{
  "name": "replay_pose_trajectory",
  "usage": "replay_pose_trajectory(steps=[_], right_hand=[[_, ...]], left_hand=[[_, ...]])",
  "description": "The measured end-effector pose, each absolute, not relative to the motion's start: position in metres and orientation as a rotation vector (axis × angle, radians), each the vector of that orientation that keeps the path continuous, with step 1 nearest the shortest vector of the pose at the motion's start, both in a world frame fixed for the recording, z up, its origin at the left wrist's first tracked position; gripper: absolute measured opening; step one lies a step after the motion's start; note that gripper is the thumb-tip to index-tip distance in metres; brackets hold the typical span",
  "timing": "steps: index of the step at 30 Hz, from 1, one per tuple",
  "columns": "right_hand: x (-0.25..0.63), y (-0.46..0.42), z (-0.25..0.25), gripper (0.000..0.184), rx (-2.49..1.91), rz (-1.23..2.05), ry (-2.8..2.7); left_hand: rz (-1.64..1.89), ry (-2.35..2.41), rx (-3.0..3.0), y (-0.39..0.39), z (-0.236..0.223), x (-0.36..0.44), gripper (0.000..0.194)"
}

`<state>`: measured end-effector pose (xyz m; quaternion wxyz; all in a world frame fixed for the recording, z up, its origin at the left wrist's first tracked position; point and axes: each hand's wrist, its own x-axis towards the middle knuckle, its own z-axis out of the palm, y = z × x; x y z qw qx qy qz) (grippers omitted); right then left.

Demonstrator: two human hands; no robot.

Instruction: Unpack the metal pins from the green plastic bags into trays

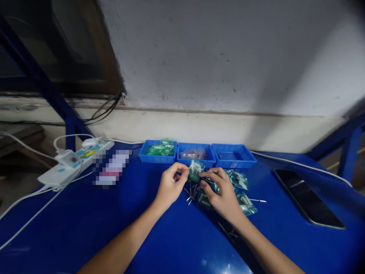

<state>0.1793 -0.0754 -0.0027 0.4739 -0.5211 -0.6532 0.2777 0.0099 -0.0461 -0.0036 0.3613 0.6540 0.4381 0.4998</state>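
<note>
A small clear green-tinted plastic bag with white plug-like pieces inside is held upright between my hands. My left hand pinches its left edge with thumb and forefinger. At the bag's lower right edge, my right hand has its thumb and forefinger closed in around it; their exact contact is partly unclear. Loose thin metal pins, rivet-like, lie on the table below the bag. More filled bags rest beside and beneath my right hand, which covers some of them.
Three blue bins stand along the wall: the left bin holds green bags, the middle bin bagged pieces, the right bin a few small bits. A phone lies right. A power strip with white cables sits left.
</note>
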Motion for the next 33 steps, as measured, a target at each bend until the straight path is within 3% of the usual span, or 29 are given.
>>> replay_pose_trajectory(steps=[3, 5, 11, 26, 30, 33], right_hand=[[0.178, -0.074, 0.002, 0.029, -1.171, 1.273, -1.278], [0.178, -0.073, 0.002, 0.034, -1.112, 1.383, -1.116], [0.180, -0.072, 0.000, 0.033, -1.254, 1.105, -1.261], [0.172, -0.074, -0.006, 0.037, -1.331, 0.983, -1.265], [0.173, -0.075, -0.009, 0.023, -1.321, 0.796, -1.307], [0.174, -0.078, -0.007, 0.010, -1.223, 0.495, -1.462]], left_hand=[[1.260, 1.061, 2.217, -0.049, -0.006, 0.008, 0.014], [1.150, 0.983, 2.471, -0.050, -0.009, 0.008, 0.019], [1.041, 1.026, 2.565, -0.052, -0.014, 0.009, 0.020], [0.962, 0.964, 2.607, -0.058, -0.013, 0.014, 0.025], [1.031, 1.039, 2.293, -0.061, -0.008, 0.020, 0.016], [1.058, 1.131, 1.737, -0.058, -0.006, 0.021, 0.034]])
